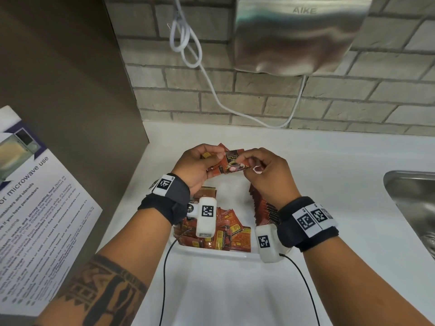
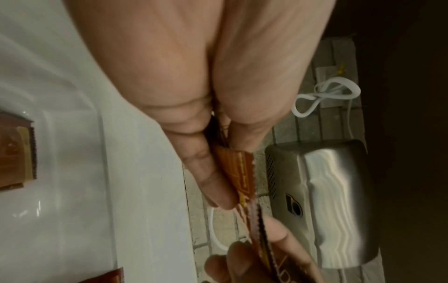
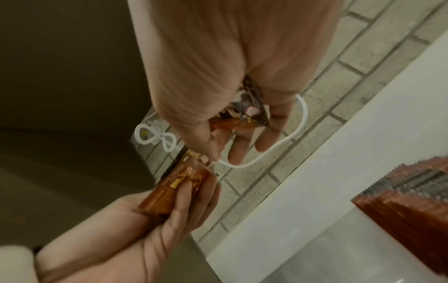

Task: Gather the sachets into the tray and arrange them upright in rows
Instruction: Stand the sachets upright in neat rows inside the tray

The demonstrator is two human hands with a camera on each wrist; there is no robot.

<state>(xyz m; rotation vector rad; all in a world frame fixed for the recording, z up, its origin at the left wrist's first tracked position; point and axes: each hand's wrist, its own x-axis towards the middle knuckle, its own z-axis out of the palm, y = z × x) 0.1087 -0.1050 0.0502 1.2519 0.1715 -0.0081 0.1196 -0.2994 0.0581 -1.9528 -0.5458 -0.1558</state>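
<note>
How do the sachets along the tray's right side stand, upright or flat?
Upright: the row of sachets stands on edge along the right side of the tray, serrated tops up, while the loose pile lies flat and jumbled.

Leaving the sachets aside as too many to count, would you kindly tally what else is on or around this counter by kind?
Tray: 1
Hand dryer: 1
Sink: 1
Microwave notice: 1
Hands: 2, the left hand and the right hand, both holding sachets
Total: 6
</note>
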